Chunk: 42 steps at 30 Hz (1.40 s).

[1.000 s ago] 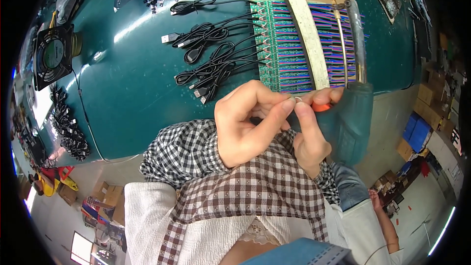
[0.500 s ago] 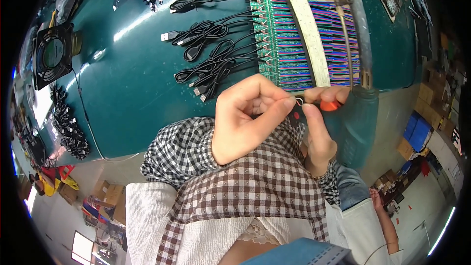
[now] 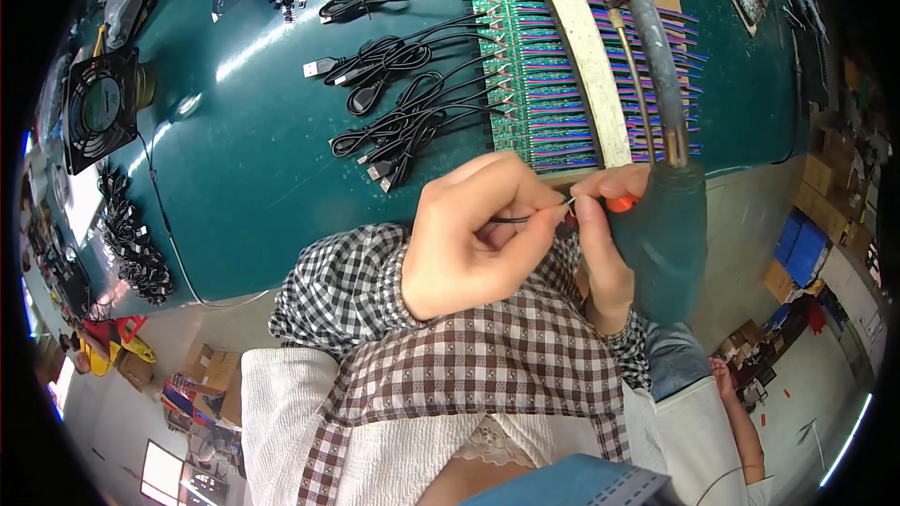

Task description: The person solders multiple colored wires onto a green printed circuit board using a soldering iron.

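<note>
At the left of a green desk [image 3: 272, 150] stands a black fan [image 3: 103, 108], with a heap of black cables [image 3: 131, 242] nearer the front. Rightward, looped USB cables [image 3: 394, 58] run to a row of green circuit boards [image 3: 511, 136]. By the front edge, the left hand [image 3: 469, 239] has its thumb and forefinger pinched together on a black cable [image 3: 509, 220], the other fingers curled. Thin wires [image 3: 570, 201] poke out past that pinch, and the right hand [image 3: 607, 258] meets them, thumb and forefinger closed on their ends. Behind, a pale bar [image 3: 586, 52] crosses coloured wires [image 3: 647, 84]. Furthest right, a soldering tool [image 3: 667, 239] with a blue-green handle seems held by the right hand's remaining fingers; that grip is hidden. Pulling or twisting too hard could snap a strand; a careless wrist tilt could swing the metal tip into the coloured wires, scorching them if hot.
</note>
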Each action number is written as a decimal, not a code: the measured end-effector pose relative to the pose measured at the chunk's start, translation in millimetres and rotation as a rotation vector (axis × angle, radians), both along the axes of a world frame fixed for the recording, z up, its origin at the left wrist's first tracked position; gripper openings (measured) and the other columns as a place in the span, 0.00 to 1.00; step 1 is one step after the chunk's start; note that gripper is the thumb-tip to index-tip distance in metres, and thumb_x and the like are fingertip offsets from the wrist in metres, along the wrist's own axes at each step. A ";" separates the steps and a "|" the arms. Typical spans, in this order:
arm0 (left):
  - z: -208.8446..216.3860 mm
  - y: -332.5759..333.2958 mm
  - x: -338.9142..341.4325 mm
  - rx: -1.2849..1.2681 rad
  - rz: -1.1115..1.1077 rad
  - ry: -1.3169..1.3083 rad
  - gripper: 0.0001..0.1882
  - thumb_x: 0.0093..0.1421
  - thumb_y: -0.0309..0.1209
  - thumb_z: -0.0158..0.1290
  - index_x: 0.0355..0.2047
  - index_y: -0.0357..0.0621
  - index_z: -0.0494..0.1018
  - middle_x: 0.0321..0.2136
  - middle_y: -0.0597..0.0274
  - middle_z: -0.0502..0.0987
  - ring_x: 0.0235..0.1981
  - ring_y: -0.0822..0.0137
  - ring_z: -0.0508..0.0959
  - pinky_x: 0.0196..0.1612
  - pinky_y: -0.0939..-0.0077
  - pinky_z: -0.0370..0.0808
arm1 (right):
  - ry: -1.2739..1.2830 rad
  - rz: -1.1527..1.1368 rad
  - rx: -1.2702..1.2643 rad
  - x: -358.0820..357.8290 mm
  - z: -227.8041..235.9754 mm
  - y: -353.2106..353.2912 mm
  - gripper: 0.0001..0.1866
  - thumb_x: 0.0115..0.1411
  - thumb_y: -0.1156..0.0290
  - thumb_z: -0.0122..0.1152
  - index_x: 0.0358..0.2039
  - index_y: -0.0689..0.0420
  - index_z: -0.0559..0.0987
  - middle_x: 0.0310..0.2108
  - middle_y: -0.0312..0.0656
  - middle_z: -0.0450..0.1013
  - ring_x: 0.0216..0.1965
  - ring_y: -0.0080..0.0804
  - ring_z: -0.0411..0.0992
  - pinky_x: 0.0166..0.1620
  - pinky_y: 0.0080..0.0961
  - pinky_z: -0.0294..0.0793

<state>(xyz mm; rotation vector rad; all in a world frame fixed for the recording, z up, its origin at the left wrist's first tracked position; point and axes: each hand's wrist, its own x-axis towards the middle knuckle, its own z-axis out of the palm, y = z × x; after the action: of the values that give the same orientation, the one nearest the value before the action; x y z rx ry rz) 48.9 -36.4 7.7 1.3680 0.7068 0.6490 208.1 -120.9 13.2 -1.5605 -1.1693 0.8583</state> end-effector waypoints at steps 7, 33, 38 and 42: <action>45.3 11.4 -34.1 0.301 0.041 0.205 0.07 0.46 0.15 0.59 0.27 0.34 0.77 0.20 0.60 0.73 0.16 0.77 0.67 0.18 0.83 0.60 | 0.399 -0.307 0.098 -5.5 -0.1 -6.0 0.22 0.53 0.90 0.53 0.46 0.56 0.62 0.38 0.42 0.64 0.36 0.32 0.70 0.43 0.32 0.73; -17.7 37.6 12.5 0.308 0.099 0.518 0.06 0.45 0.19 0.56 0.21 0.39 0.70 0.17 0.67 0.68 0.17 0.78 0.67 0.20 0.84 0.64 | 0.373 0.002 -0.286 4.2 22.0 -73.2 0.20 0.64 0.63 0.53 0.50 0.63 0.64 0.46 0.49 0.66 0.51 0.41 0.69 0.55 0.42 0.71; -19.7 37.4 11.6 0.312 0.108 0.522 0.07 0.44 0.19 0.57 0.21 0.40 0.69 0.17 0.67 0.68 0.17 0.78 0.66 0.20 0.83 0.65 | 0.358 0.020 -0.385 -2.6 28.4 -71.0 0.17 0.64 0.65 0.51 0.46 0.65 0.66 0.45 0.52 0.68 0.49 0.39 0.70 0.56 0.38 0.71; -20.3 36.7 12.4 0.300 0.101 0.535 0.07 0.44 0.19 0.57 0.21 0.40 0.69 0.17 0.67 0.68 0.17 0.78 0.66 0.20 0.83 0.65 | 0.419 -0.284 -0.429 -11.5 20.0 -76.3 0.26 0.50 0.54 0.72 0.36 0.64 0.75 0.33 0.47 0.77 0.39 0.36 0.77 0.61 0.46 0.62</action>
<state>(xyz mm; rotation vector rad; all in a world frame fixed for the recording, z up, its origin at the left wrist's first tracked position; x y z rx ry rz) 61.3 0.3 -12.6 1.8212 1.1429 0.4793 196.6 -197.2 33.2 -1.7206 -0.4671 1.2218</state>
